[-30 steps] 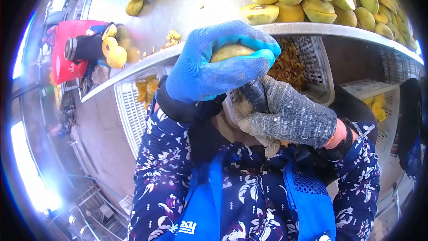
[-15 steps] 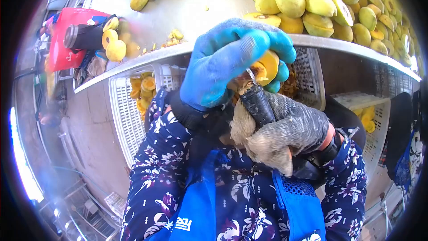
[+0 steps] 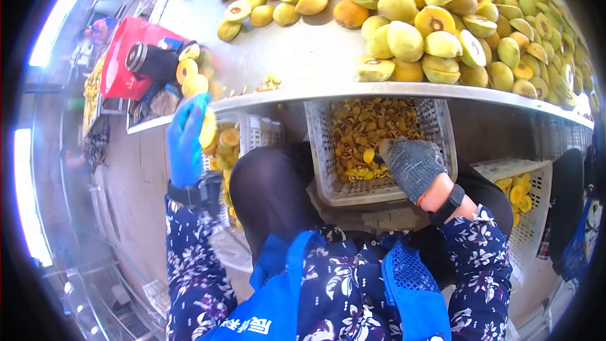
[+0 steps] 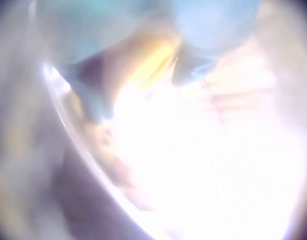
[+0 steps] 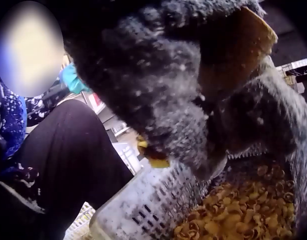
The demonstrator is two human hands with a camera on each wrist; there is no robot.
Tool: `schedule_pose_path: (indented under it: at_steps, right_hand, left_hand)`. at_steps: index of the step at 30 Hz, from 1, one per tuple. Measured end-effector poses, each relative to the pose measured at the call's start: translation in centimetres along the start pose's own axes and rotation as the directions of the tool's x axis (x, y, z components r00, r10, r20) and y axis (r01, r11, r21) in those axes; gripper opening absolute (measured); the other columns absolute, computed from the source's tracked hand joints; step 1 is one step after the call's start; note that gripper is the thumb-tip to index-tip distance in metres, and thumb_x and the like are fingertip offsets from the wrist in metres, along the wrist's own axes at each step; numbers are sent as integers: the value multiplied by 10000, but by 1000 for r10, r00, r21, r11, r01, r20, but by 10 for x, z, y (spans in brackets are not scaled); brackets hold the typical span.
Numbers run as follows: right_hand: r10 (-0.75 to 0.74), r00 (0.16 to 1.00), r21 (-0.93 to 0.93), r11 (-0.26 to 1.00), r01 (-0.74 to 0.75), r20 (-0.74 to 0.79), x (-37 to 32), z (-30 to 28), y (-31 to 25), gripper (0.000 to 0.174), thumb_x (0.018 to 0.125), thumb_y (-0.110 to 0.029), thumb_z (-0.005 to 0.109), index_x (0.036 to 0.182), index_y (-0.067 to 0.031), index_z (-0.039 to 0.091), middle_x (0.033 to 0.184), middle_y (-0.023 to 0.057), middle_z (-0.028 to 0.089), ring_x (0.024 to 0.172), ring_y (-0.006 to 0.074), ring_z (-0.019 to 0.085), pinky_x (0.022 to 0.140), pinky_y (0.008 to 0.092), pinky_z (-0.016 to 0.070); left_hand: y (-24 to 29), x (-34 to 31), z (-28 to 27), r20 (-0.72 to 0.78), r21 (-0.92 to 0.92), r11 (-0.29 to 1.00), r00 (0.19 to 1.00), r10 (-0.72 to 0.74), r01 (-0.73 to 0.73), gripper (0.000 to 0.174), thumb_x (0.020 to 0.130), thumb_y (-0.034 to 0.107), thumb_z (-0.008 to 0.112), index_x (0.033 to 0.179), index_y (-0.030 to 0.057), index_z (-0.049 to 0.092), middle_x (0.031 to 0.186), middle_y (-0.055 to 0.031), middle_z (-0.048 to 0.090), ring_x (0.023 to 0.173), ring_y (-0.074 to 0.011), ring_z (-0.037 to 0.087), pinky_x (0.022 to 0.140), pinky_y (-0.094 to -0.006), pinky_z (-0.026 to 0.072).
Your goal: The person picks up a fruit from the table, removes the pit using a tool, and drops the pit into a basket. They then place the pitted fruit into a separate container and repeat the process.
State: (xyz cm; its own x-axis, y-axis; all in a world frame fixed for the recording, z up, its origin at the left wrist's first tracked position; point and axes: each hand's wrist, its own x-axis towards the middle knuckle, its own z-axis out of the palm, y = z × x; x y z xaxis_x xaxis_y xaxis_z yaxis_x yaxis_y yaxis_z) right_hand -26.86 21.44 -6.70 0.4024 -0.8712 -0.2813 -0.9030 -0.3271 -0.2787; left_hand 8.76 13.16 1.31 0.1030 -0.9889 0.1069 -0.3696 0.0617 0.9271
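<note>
At the left in the head view, my blue-gloved left hand point(image 3: 185, 142) holds a yellow fruit half point(image 3: 207, 129) above a crate of fruit pieces. The left wrist view is blurred and overexposed, showing the fruit half point(image 4: 153, 60) by the blue fingers point(image 4: 216, 22). My right hand point(image 3: 413, 165), in a grey knit glove, is curled round a dark-handled tool point(image 3: 379, 159), mostly hidden, over the middle crate point(image 3: 320, 163) of scraps. A yellow piece point(image 3: 368, 155) shows at the tool's end. Up close in the right wrist view, the grey glove point(image 5: 158, 90) hangs above the scraps point(image 5: 238, 210).
A metal table point(image 3: 297, 91) crosses the top, piled with fruit halves point(image 3: 404, 41) towards the right. A black bottle point(image 3: 154, 62) and red bag point(image 3: 126, 57) lie at its left end. White crates stand left point(image 3: 262, 127) and right point(image 3: 536, 205), beside my knees.
My hands have separated. The left has moved far left with a fruit half; the right has lowered over the middle crate, still gripping the tool. More of the table and crates shows.
</note>
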Motion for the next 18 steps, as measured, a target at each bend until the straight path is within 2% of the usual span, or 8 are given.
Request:
schedule_pose_path:
  at_steps: [2, 6, 8, 9, 12, 14, 17, 18]
  right_hand:
    - [-4, 974, -17, 1000, 0, -228, -2, -7, 0, 102, 857, -129, 522, 926, -94, 588, 762, 113, 657, 690, 294, 670, 578, 426, 521]
    - [-3, 967, 36, 999, 13, -256, -4, -3, 2, 100, 849, -127, 526, 912, -97, 598, 759, 126, 657, 682, 296, 670, 564, 416, 524]
    - [64, 986, 120, 992, -46, -153, 0, -7, 0, 105, 840, -123, 536, 919, -93, 598, 774, 132, 661, 687, 309, 670, 570, 414, 528]
    - [2, 982, 130, 991, 23, -187, -2, -15, 0, 107, 845, -128, 529, 915, -95, 603, 783, 135, 662, 693, 319, 671, 569, 423, 528]
    - [79, 980, 108, 992, -60, -183, -1, -30, 3, 111, 850, -138, 523, 913, -100, 606, 791, 136, 664, 704, 323, 673, 569, 425, 529]
    - [172, 978, 133, 979, -156, -117, -2, -21, 10, 105, 855, -138, 516, 902, -94, 598, 786, 145, 656, 692, 320, 669, 554, 422, 525]
    - [63, 963, 91, 995, -41, -263, -10, -36, 8, 167, 822, -101, 540, 984, -62, 545, 794, 136, 613, 670, 327, 633, 565, 440, 497]
    - [64, 963, 95, 995, -40, -263, -10, -35, 10, 167, 822, -101, 540, 984, -62, 545, 794, 136, 613, 670, 327, 633, 565, 440, 497]
  left_hand:
    - [-8, 10, -17, 220, 667, 612, 897, 383, -425, 354, 910, 193, 588, 1197, -14, 571, 1092, -119, 614, 966, -169, 601, 843, -268, 475]
    - [26, 21, 78, 442, 265, 902, 874, 202, -342, 470, 794, 253, 726, 1145, -26, 586, 1105, -171, 601, 907, -269, 613, 810, -364, 490]
    - [40, 27, 137, 484, 380, 886, 874, 53, -265, 711, 726, 521, 715, 1167, -22, 587, 1103, -217, 616, 931, -291, 625, 795, -368, 500]
    - [39, 33, 160, 546, 433, 833, 836, 64, -346, 584, 777, 359, 717, 1195, -23, 572, 969, -128, 643, 807, -183, 629, 681, -309, 503]
    - [55, 45, 202, 650, 569, 733, 750, -123, -373, 548, 780, 385, 712, 1123, -27, 603, 857, -111, 657, 785, -169, 633, 661, -307, 496]
    - [47, 47, 213, 666, 526, 717, 746, -13, -457, 502, 788, 384, 702, 1073, -21, 619, 781, -81, 657, 769, -129, 632, 655, -293, 486]
    - [25, 57, 215, 724, 62, 984, 670, -160, 169, 493, 795, 201, 700, 1168, -83, 547, 904, -60, 651, 800, -93, 619, 698, -234, 488]
    - [25, 57, 213, 725, 65, 983, 669, -163, 169, 493, 795, 201, 700, 1168, -83, 547, 904, -60, 651, 800, -93, 619, 698, -234, 488]
